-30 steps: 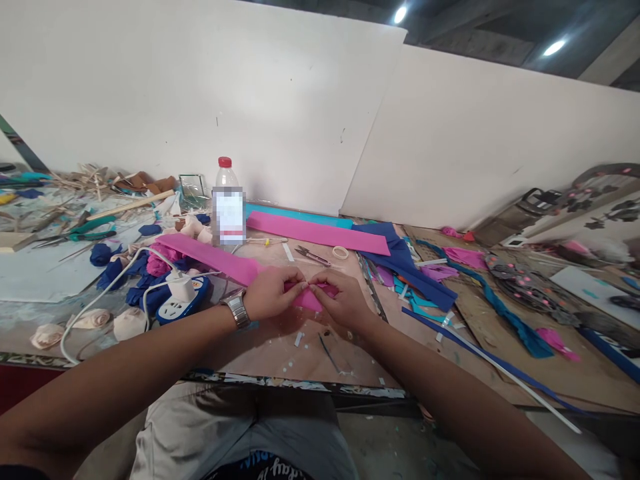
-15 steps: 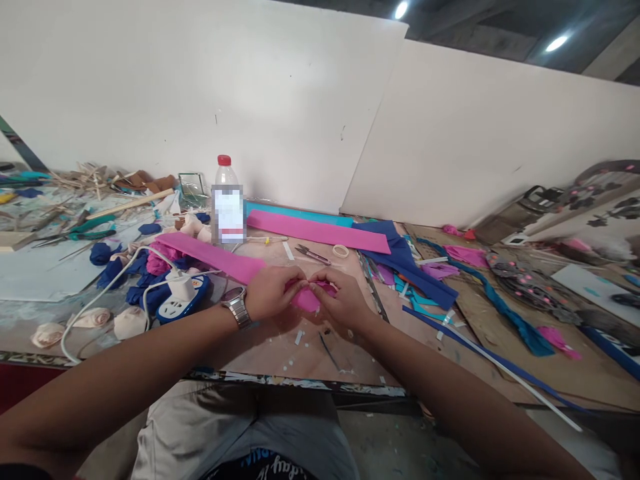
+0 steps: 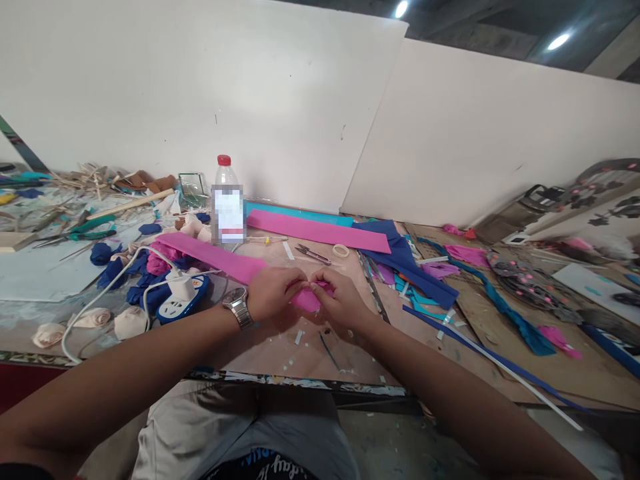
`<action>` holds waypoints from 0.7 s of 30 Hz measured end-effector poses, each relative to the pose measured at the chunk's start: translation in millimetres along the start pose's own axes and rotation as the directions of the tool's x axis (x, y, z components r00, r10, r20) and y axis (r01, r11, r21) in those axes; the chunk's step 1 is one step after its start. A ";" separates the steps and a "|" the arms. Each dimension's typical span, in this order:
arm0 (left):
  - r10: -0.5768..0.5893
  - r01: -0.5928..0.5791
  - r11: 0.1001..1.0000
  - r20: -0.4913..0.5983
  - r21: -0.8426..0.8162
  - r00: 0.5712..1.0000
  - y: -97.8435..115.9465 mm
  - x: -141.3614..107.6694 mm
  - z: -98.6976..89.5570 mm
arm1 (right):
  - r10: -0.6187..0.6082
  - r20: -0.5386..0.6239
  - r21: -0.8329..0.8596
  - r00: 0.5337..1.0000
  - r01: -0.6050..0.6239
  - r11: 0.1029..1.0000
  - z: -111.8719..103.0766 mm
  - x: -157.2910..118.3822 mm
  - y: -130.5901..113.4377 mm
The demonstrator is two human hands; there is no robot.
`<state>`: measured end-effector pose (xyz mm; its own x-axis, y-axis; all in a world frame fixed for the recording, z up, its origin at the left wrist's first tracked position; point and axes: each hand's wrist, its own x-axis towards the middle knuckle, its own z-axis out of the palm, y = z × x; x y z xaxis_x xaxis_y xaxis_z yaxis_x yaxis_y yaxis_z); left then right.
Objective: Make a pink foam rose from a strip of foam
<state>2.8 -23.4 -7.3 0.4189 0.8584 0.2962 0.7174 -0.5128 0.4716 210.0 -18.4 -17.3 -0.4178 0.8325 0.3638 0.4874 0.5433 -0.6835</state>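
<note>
Above the middle of the worktable, my left hand [image 3: 273,293] and my right hand [image 3: 343,300] meet with their thumbs and fingertips pinched on a bright pink strip [image 3: 215,259], which looks like crepe paper or thin cloth. Its near end is folded or bunched between the two hands, and my fingers hide part of it. From my left hand the rest of the strip runs back to the left, over a pile of dark blue crumpled pieces [image 3: 143,293] and a crumpled magenta piece [image 3: 163,261]. A metal watch [image 3: 237,305] is on my left wrist.
Behind my hands lie thread snips [image 3: 313,253], a tape ring [image 3: 341,251] and another pink strip [image 3: 320,231]. A red-capped bottle [image 3: 227,200] stands back left, near a power strip [image 3: 185,300] with white cables. Blue strips [image 3: 420,273] and cardboard [image 3: 485,313] lie right.
My fingertips have shifted slightly on the pink strip, with a small gap now showing between the hands' upper fingers. Everything else stays put.
</note>
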 end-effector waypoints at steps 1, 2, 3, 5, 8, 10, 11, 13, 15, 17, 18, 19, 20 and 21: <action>0.006 -0.006 1.000 0.001 0.007 1.000 -0.5 -0.1 0.5 | 0.003 0.004 0.004 1.000 -0.003 1.000 0.1 0.0 -0.7; 0.016 -0.016 1.000 0.003 0.014 1.000 -1.0 -0.2 1.0 | 0.008 0.010 0.010 1.000 -0.008 1.000 0.2 0.1 -1.2; 0.028 -0.028 0.999 0.003 0.020 1.000 -1.5 -0.2 1.4 | 0.016 0.017 0.019 1.000 -0.017 1.000 0.4 0.1 -1.6; 0.053 -0.053 0.998 0.006 0.026 0.999 -2.1 -0.1 2.1 | 0.038 0.034 0.041 0.999 -0.039 0.998 1.1 0.2 -2.1; 0.070 -0.070 0.997 0.014 0.040 0.997 -2.0 0.1 2.3 | 0.092 0.055 0.081 0.994 -0.096 0.992 2.3 0.3 -2.9; 0.070 -0.070 0.996 0.014 0.051 0.997 -1.7 0.2 1.9 | 0.121 0.068 0.112 0.990 -0.128 0.985 2.6 0.6 -3.4; 0.069 -0.069 0.996 0.013 0.056 0.998 -1.6 0.2 1.5 | 0.132 0.070 0.123 0.989 -0.140 0.983 2.5 0.8 -3.6; 0.066 -0.067 0.995 0.011 0.068 0.998 -2.0 0.1 0.9 | 0.134 0.064 0.117 0.989 -0.141 0.983 1.7 1.6 -3.5; 0.064 -0.064 0.995 0.012 0.081 0.998 -3.0 0.2 0.7 | 0.124 0.050 0.083 0.991 -0.128 0.988 0.1 2.4 -2.8; 0.064 -0.064 0.993 0.007 0.096 0.998 -4.4 0.4 1.1 | 0.110 0.043 0.051 0.993 -0.112 0.992 -1.6 2.9 -1.9; 0.068 -0.069 0.993 0.005 0.101 0.998 -5.0 0.6 1.4 | 0.107 0.042 0.042 0.993 -0.109 0.993 -2.4 3.1 -1.6; 0.076 -0.076 0.992 0.004 0.104 0.997 -5.4 0.8 1.9 | 0.107 0.044 0.038 0.993 -0.109 0.993 -3.1 3.2 -1.3; 0.087 -0.087 0.991 0.007 0.103 0.996 -5.7 1.0 2.3 | 0.108 0.048 0.037 0.993 -0.110 0.993 -3.7 3.2 -1.2; 0.099 -0.099 0.990 0.010 0.098 0.995 -5.8 1.2 2.7 | 0.110 0.053 0.040 0.993 -0.112 0.993 -4.1 3.2 -1.3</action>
<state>0.6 -19.3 -11.9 0.4934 0.8036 0.3328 0.7233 -0.5916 0.3562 211.1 -16.1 -12.6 -0.4019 0.8802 0.2523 0.4999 0.4418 -0.7449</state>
